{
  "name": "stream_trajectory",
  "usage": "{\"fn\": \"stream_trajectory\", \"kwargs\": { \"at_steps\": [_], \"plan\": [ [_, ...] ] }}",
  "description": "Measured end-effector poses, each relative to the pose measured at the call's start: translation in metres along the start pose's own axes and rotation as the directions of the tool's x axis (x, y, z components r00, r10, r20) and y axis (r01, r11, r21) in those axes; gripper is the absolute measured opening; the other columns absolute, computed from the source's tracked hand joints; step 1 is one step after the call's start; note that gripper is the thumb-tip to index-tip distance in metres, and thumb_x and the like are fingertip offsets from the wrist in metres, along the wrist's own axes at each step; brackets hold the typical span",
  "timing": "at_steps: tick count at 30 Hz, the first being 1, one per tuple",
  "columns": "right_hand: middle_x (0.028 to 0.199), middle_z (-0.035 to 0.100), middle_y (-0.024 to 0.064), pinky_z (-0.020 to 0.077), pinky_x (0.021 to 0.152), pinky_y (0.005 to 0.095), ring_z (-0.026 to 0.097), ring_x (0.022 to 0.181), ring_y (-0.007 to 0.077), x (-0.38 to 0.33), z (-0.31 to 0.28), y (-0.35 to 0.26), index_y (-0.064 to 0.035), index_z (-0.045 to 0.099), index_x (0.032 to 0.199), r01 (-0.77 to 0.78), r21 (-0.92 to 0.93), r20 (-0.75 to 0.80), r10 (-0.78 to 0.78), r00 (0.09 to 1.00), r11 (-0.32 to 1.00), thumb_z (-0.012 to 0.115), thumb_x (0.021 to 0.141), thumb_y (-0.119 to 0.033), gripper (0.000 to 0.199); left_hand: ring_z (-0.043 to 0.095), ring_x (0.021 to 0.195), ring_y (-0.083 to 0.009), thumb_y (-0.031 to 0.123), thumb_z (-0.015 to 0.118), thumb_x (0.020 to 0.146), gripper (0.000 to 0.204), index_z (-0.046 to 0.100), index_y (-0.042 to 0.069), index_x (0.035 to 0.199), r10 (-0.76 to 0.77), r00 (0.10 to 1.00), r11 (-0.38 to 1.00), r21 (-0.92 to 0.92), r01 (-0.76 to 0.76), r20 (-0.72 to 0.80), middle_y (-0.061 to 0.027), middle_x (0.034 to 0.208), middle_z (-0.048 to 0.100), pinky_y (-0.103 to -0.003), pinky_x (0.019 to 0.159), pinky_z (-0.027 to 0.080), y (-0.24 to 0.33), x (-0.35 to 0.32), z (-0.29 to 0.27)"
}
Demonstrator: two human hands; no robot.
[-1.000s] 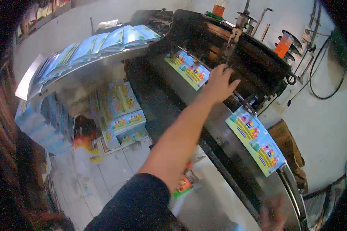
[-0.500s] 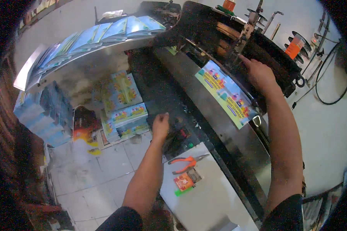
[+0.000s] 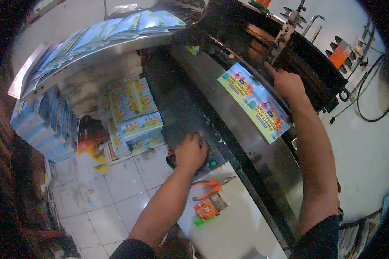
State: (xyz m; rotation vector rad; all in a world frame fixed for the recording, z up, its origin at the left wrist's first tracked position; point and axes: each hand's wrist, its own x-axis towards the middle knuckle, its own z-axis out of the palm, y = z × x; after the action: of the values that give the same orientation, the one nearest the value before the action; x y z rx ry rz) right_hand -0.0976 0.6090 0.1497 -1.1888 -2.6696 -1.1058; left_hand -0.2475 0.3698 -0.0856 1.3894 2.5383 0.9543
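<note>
Two joined booklet covers [image 3: 257,101], blue and green with yellow lettering, lie on the sloping metal bed of a dark stitching machine [image 3: 307,56]. Just above their upper edge is my right hand [image 3: 288,86], its index finger stretched toward the metal stitching head [image 3: 281,43]; the other fingers are partly hidden. Lower down, my left hand [image 3: 190,152] is over the dark machine base beside a green button [image 3: 212,163]. Its fingers are curled down around something dark that I cannot make out.
On a white board sit orange-handled pliers [image 3: 209,188], a red-orange small box [image 3: 206,209] and a green lighter [image 3: 203,221]. Printed stacks [image 3: 136,103] stand at left, with blue booklet stacks [image 3: 43,123] beyond. Fanned booklets [image 3: 112,34] cover a curved metal shelf. A black cable [image 3: 369,114] hangs at right.
My left hand has moved right and down onto the dark base, covering what was visible there. My right hand and the covers stay nearly in place; the view has shifted slightly.
</note>
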Motion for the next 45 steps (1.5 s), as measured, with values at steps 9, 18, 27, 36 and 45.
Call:
{"fn": "stream_trajectory", "kwargs": {
  "at_steps": [9, 18, 27, 36, 45],
  "plan": [
    [0.099, 0.069, 0.0156, 0.0572, 0.071, 0.045, 0.07, 0.083, 0.0325, -0.001, -0.007, -0.008, -0.0328, 0.027, 0.152, -0.108, -0.03, 0.024, 0.108, 0.994, 0.994, 0.045, 0.089, -0.011, 0.069, 0.067, 0.092, -0.0355, 0.033, 0.058, 0.088, 0.033, 0.064, 0.008, 0.108, -0.021, 0.999, 1.0, -0.018, 0.022, 0.042, -0.0157, 0.107, 0.064, -0.048, 0.08, 0.053, -0.006, -0.001, -0.003],
    [0.094, 0.071, 0.0163, 0.0579, 0.068, 0.0467, 0.071, 0.08, 0.0313, 0.001, 0.001, -0.007, -0.0307, 0.028, 0.152, -0.105, -0.059, -0.006, 0.105, 0.994, 0.993, 0.04, 0.097, -0.017, 0.058, 0.067, 0.091, -0.0365, 0.032, 0.058, 0.087, 0.035, 0.063, 0.007, 0.11, -0.019, 0.999, 1.0, -0.005, 0.02, 0.048, -0.0173, 0.108, 0.064, -0.048, 0.079, 0.054, -0.016, 0.002, 0.004],
    [0.094, 0.071, 0.0172, 0.0579, 0.067, 0.0458, 0.071, 0.078, 0.0307, 0.001, -0.004, -0.008, -0.0267, 0.026, 0.153, -0.102, -0.055, 0.039, 0.104, 0.994, 0.993, 0.042, 0.096, -0.017, 0.06, 0.066, 0.093, -0.0364, 0.033, 0.06, 0.086, 0.034, 0.065, 0.007, 0.107, -0.065, 0.99, 0.997, -0.032, 0.069, 0.122, -0.0173, 0.107, 0.063, -0.049, 0.08, 0.053, -0.01, 0.0, -0.007],
    [0.093, 0.071, 0.0182, 0.0573, 0.069, 0.0465, 0.071, 0.079, 0.0337, 0.009, 0.002, -0.006, -0.0223, 0.022, 0.154, -0.036, -0.014, 0.04, 0.037, 0.999, 0.999, 0.043, 0.093, -0.017, 0.064, 0.065, 0.095, -0.0371, 0.035, 0.06, 0.087, 0.035, 0.064, 0.007, 0.108, -0.072, 0.99, 0.994, -0.072, 0.081, 0.119, -0.0177, 0.107, 0.064, -0.049, 0.082, 0.052, -0.011, 0.0, -0.007],
    [0.094, 0.071, 0.0197, 0.0558, 0.075, 0.0468, 0.07, 0.085, 0.0351, 0.002, -0.005, -0.007, -0.0154, 0.025, 0.152, 0.025, 0.063, 0.102, -0.031, 0.994, 0.998, 0.046, 0.091, -0.023, 0.065, 0.066, 0.091, -0.0368, 0.035, 0.061, 0.088, 0.033, 0.064, 0.006, 0.103, -0.048, 0.996, 0.998, -0.032, 0.051, 0.074, -0.0172, 0.102, 0.065, -0.048, 0.078, 0.054, -0.018, -0.002, -0.001]
  ]
}}
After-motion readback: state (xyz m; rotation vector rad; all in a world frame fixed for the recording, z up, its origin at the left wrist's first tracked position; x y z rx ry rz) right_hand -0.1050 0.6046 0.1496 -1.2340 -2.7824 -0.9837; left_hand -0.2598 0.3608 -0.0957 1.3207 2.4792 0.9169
